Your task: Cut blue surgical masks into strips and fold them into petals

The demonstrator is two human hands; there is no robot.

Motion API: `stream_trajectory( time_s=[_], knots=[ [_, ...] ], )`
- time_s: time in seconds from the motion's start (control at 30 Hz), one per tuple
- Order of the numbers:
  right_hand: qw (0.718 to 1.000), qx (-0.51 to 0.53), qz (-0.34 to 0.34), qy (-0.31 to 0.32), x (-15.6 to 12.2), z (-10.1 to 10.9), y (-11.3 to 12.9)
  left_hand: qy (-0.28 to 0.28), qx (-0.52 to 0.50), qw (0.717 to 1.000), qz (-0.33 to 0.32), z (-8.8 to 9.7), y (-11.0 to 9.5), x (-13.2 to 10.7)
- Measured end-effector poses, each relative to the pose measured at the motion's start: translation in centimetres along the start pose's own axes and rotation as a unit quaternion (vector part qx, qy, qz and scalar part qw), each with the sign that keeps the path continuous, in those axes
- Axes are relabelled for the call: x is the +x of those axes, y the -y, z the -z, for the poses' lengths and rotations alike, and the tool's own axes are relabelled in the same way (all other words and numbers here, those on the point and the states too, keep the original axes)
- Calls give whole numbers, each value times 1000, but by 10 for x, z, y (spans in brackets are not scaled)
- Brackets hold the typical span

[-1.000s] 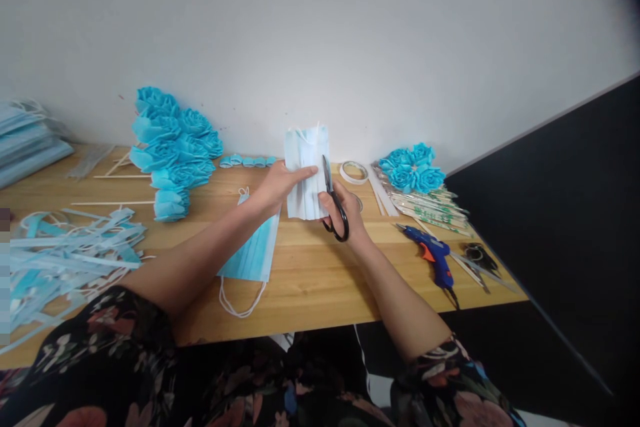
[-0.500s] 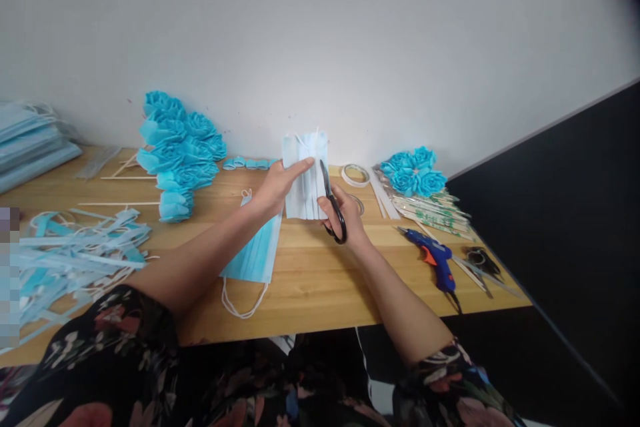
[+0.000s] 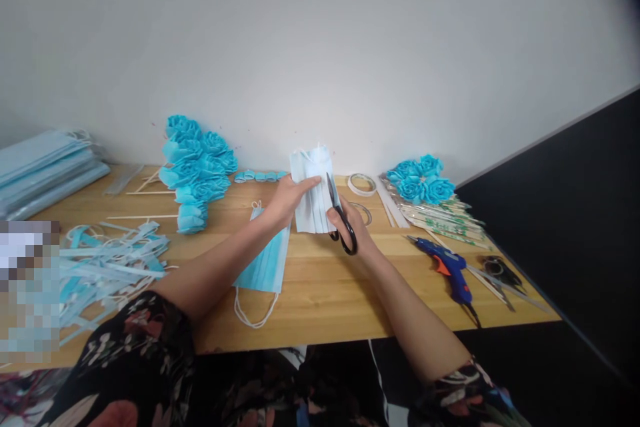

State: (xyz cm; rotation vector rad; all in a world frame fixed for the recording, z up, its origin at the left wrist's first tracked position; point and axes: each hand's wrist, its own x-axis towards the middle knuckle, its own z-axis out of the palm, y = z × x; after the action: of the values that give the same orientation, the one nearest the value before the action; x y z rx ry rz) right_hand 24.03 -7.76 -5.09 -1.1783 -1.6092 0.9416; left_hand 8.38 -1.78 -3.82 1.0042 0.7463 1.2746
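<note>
My left hand (image 3: 290, 199) grips a pleated pale-blue face mask (image 3: 314, 203) by its left side, thumb across the front. The mask is held up off the table, its white loops at the top. In my right hand (image 3: 356, 227) is a pair of black-handled scissors (image 3: 344, 223), its blades pointing up along the mask's right side. Whether the blades are cutting into the fabric I cannot tell. Below my left forearm, a second blue face mask (image 3: 265, 260) lies flat on the table, partly covered by the arm.
Blue mask flowers (image 3: 200, 157) stand at the back left, near stacked masks (image 3: 45, 167) and cut strips (image 3: 115, 260). To the right are a tape roll (image 3: 361, 185), more blue flowers (image 3: 423, 180) on wrapped sticks (image 3: 440, 217), and a blue glue gun (image 3: 447, 267). A wall closes the back.
The whole scene has shifted right and slightly down as my view turned. Both hands keep their hold on the mask and scissors, and the mask tilts a little more.
</note>
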Motion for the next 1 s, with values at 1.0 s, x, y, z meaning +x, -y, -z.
stream_trajectory(
  time_s=[1.0],
  knots=[
    [1000,15,-24,-13,-1,0,12,17,41,999,1,0,2,0]
  ],
)
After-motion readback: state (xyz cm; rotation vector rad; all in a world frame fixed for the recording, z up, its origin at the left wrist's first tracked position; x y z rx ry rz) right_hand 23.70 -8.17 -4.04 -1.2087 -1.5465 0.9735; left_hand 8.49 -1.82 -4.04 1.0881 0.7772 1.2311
